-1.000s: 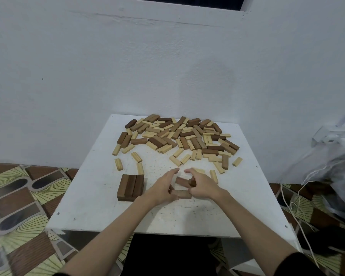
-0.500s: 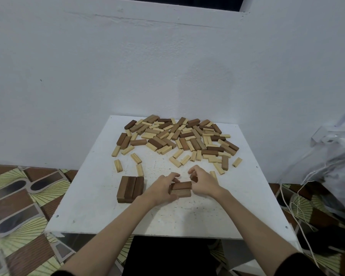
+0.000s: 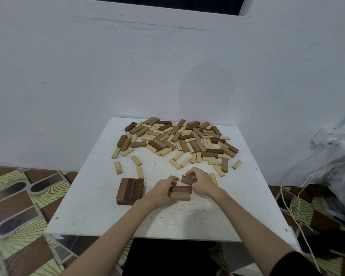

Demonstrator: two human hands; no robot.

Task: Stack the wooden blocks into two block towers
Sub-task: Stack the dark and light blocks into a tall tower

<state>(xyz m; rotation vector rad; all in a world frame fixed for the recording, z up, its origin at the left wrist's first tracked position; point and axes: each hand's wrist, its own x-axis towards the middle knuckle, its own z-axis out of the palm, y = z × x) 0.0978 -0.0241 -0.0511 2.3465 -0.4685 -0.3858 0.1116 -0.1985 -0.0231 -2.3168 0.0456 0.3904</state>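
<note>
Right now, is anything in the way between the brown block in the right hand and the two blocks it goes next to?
Nothing visible. The brown block in the right hand hangs just behind the two laid blocks, which the left hand steadies.

White table (image 3: 100, 216), scattered wooden blocks (image 3: 175, 142), brown three-block row (image 3: 130, 191)

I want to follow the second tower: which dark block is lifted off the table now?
The dark block pinched in the right hand, just behind the two dark blocks lying by the left hand.

Two bare forearms — hands uncovered

A dark sleeve (image 3: 293, 263) is worn on the right upper arm — nothing at the wrists.
</note>
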